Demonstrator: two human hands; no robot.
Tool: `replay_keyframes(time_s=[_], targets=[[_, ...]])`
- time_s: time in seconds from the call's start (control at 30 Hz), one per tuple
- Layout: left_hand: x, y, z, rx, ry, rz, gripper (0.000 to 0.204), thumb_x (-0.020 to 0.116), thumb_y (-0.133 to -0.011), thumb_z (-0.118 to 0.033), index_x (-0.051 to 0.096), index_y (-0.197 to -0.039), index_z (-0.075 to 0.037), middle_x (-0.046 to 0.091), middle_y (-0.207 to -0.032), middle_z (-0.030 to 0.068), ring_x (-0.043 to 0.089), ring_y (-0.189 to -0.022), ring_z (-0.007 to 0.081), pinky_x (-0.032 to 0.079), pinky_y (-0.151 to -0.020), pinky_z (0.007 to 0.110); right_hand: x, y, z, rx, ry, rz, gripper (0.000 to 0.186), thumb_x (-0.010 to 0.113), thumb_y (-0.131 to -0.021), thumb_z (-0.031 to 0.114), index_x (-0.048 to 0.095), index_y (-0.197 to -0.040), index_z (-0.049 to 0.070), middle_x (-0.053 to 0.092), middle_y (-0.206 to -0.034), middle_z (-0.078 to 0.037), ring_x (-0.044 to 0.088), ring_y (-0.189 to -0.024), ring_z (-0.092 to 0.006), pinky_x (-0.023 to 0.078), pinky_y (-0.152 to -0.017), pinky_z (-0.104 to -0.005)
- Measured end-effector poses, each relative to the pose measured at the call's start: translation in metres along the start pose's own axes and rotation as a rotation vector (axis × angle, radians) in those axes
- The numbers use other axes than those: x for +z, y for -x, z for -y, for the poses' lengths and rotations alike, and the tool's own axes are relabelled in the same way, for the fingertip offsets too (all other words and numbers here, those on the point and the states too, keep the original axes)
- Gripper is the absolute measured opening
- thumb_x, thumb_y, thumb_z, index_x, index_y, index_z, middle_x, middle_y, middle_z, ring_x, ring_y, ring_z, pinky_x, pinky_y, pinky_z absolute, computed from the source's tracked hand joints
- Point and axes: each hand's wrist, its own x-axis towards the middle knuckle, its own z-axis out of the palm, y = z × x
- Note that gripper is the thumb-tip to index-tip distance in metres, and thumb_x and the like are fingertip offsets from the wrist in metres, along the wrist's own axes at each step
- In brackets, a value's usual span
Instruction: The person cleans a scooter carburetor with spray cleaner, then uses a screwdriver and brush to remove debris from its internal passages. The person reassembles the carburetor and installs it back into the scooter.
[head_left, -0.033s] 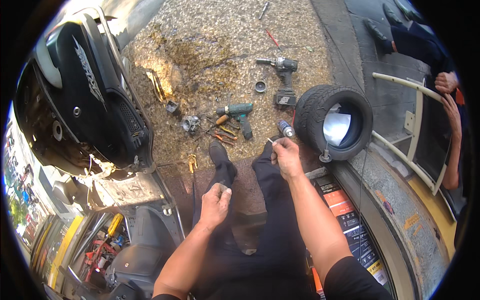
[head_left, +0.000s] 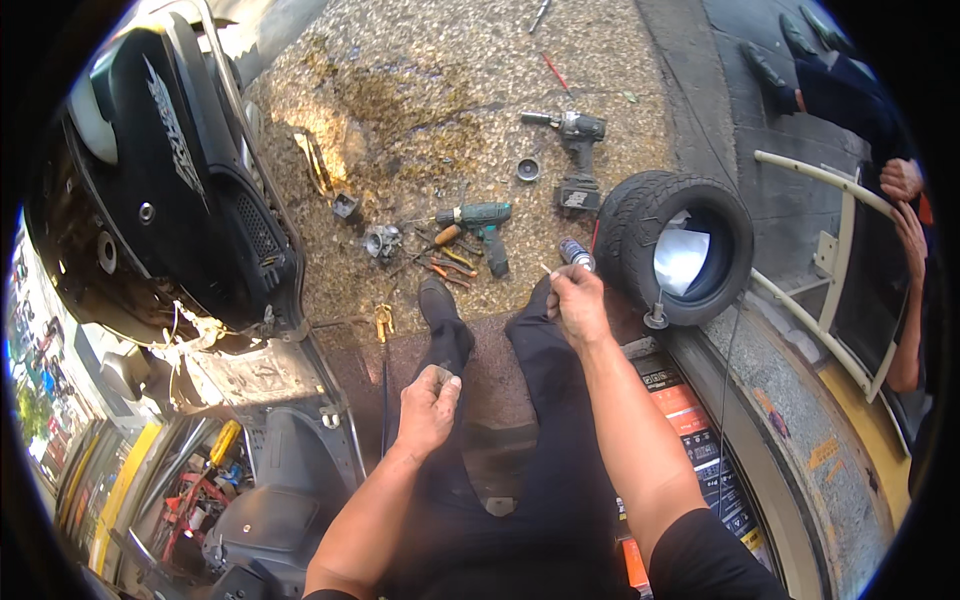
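a repair workshop, judging by the scooter, tyres, pliers and cordless drill.

thin stick: pale | drill: teal-black | pliers: orange-handled | tyres: black | ground: speckled brown-grey

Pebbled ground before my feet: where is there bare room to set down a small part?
A wide patch lies beyond the cordless drill, left of the round black cap. A smaller one lies between that drill and the spray can. Crowded: around the pliers and carburetor.
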Motion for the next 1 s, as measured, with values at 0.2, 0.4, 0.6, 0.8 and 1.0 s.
replay_keyframes(time_s=[0.2,0.4,0.6,0.8,1.0], targets=[[-0.005,-0.069,0.061,-0.028,0.095,-0.141,0.014,0.063,-0.092,-0.012,0.059,-0.085,-0.001,0.058,-0.065,0.0027,0.051,-0.058,0.0079,0.044,-0.057,0.027,0.020,-0.130,-0.021,-0.093,0.138,-0.016,0.012,0.060,-0.093,0.013,0.059,-0.090,0.001,0.056,-0.069,-0.003,0.053,-0.052,-0.0111,0.043,-0.044,-0.0263],[0.018,-0.104,0.096,-0.078,0.232,-0.108,0.008,0.061,-0.092,-0.008,0.060,-0.088,-0.001,0.056,-0.067,-0.0004,0.048,-0.061,0.0056,0.042,-0.057,0.024,0.031,-0.210,-0.040,-0.085,0.167,-0.123,0.017,0.060,-0.092,0.012,0.061,-0.101,-0.003,0.057,-0.073,-0.005,0.054,-0.055,-0.0133,0.046,-0.046,-0.0284],[0.029,-0.117,0.099,-0.112,0.270,0.028,0.008,0.064,-0.089,-0.006,0.061,-0.092,0.000,0.057,-0.068,0.0007,0.050,-0.062,0.0067,0.044,-0.059,0.025,0.037,-0.272,-0.058,-0.062,0.156,-0.214,0.011,0.061,-0.091,0.014,0.059,-0.096,0.004,0.056,-0.076,-0.003,0.054,-0.059,-0.0137,0.046,-0.049,-0.0299],[-0.001,-0.138,0.077,-0.065,0.315,0.021,0.013,0.065,-0.088,-0.008,0.062,-0.097,0.001,0.060,-0.071,0.0024,0.052,-0.065,0.0074,0.045,-0.062,0.025,0.037,-0.318,-0.075,-0.065,0.021,-0.202,0.012,0.059,-0.094,0.014,0.055,-0.085,0.006,0.052,-0.070,-0.002,0.052,-0.057,-0.0134,0.043,-0.049,-0.0282],[-0.035,-0.154,0.100,-0.030,0.275,-0.022,0.015,0.065,-0.089,-0.012,0.062,-0.096,0.001,0.063,-0.076,0.0043,0.057,-0.070,0.0090,0.048,-0.066,0.027,0.065,-0.255,-0.123,0.050,0.200,-0.017,0.015,0.058,-0.095,0.015,0.058,-0.094,0.001,0.057,-0.075,-0.004,0.055,-0.059,-0.0133,0.045,-0.048,-0.0269]])
